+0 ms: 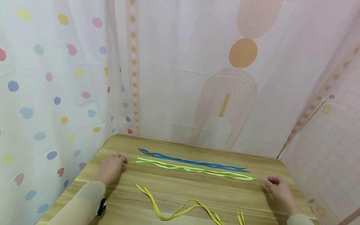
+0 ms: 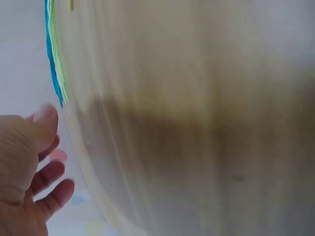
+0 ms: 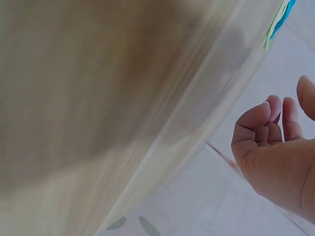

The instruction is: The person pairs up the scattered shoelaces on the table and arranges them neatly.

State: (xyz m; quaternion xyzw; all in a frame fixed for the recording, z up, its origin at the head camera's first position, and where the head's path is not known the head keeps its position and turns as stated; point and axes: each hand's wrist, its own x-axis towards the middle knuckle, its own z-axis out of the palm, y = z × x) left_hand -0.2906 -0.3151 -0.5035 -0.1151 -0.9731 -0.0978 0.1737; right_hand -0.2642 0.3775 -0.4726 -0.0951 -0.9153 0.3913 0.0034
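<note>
Across the back of the table lies a blue shoelace [image 1: 180,160], doubled and nearly straight. Just in front and roughly parallel runs a neon green shoelace [image 1: 194,170], also doubled. A yellow shoelace [image 1: 157,211] curves loosely nearer the front, partly cut off by the frame's bottom edge. My left hand [image 1: 112,168] hovers by the left ends of the green and blue laces, apart from them, fingers loosely bent and holding nothing. Beyond the green lace's right end is my right hand [image 1: 281,190], its fingers [image 3: 256,118] loosely curled, with no lace in them.
The wooden table [image 1: 118,200] meets a patterned curtain [image 1: 174,93] at the back. A dotted curtain [image 1: 56,125] hangs along the left side and a checked one [image 1: 334,140] along the right. A black strap [image 1: 102,207] sits on the left wrist.
</note>
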